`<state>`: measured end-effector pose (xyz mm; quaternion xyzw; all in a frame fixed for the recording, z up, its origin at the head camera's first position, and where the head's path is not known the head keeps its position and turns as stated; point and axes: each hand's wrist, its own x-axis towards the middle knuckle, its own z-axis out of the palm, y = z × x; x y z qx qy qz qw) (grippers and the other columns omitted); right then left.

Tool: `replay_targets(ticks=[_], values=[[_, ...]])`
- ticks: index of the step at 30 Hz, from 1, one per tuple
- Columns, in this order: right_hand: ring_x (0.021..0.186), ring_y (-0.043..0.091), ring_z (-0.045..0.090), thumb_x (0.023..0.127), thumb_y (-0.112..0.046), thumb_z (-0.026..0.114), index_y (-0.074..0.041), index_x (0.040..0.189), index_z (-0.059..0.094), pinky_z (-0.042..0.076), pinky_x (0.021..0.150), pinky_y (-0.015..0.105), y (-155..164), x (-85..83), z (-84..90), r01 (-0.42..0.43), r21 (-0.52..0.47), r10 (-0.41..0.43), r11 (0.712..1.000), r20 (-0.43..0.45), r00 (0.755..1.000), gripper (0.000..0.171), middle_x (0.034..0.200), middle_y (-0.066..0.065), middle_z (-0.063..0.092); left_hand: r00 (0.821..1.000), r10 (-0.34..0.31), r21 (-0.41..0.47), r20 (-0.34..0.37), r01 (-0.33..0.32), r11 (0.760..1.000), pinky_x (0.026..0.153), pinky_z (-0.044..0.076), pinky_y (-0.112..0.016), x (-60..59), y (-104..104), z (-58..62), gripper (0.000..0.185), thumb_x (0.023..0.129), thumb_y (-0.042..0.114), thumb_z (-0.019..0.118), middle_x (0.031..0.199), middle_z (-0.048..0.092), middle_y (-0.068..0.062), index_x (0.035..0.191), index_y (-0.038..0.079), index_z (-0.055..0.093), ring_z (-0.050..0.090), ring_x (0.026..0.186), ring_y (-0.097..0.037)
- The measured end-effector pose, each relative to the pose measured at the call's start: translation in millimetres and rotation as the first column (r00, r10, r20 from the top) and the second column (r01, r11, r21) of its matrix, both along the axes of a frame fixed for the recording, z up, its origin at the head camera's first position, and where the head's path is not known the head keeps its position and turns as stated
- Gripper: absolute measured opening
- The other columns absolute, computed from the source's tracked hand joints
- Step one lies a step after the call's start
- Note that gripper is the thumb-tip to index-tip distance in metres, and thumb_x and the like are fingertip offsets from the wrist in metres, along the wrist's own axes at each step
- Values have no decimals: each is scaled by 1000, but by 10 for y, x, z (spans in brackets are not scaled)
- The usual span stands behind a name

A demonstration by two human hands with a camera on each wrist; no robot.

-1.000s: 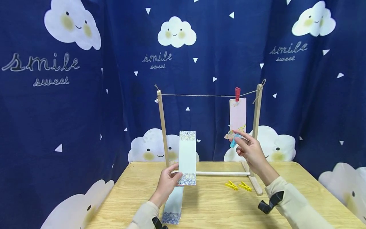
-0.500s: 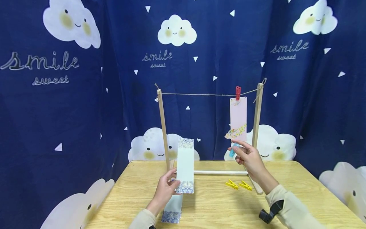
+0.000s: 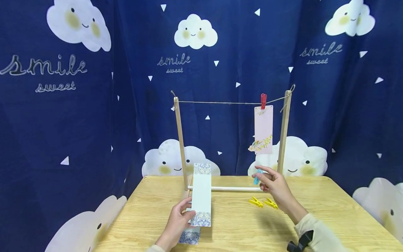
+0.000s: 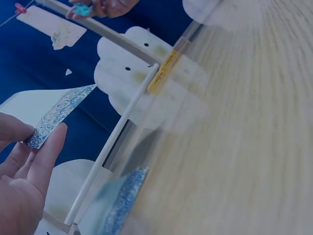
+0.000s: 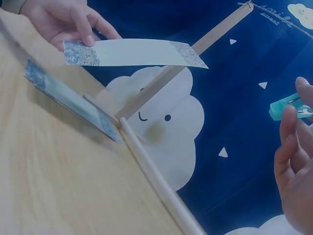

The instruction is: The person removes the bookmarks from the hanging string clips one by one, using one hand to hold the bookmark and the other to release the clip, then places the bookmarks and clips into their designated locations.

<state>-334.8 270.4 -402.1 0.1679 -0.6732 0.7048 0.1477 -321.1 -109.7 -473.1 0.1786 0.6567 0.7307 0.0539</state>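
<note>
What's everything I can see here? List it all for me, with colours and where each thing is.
wooden frame: 1, pale wood, two posts and a white bottom rod, back of the table
string: 1, brown, stretched between the post tops
red peg: 1, red, clipped on the string near the right post
pink card: 1, pink with flowers, hanging from the red peg
yellow pegs: 2, yellow, lying on the table right of centre
flat card: 1, blue-patterned end, lying on the table under the left hand
table: 1, light wood, foreground
backdrop: 1, dark blue with white clouds, behind
blue-edged card: 1, pale with blue patterned ends, held upright
blue peg: 1, light blue, held
left hand: 1, pinches the blue-edged card
right hand: 1, pinches the blue peg
</note>
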Motion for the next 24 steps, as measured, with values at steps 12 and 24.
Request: replay_targets(ticks=[12,24], values=[[64,7,57,105,-20,64,-3,143,55,48,54,18,66,8,-577,64,-40,-59,997,115,992,42,104,4,75,999,-9,-28,41,10,1000,72,63,-51,104,-57,-144,61,95,-6,61,126,49,-22,151,-11,37,57,93,-25],[64,18,59,102,-29,69,1,147,53,44,48,23,182,-91,-1046,141,254,-210,957,268,940,56,97,14,68,997,-77,-202,-10,74,977,49,47,-16,156,-285,-135,79,92,-13,57,144,33,-28,162,7,27,40,56,-5]])
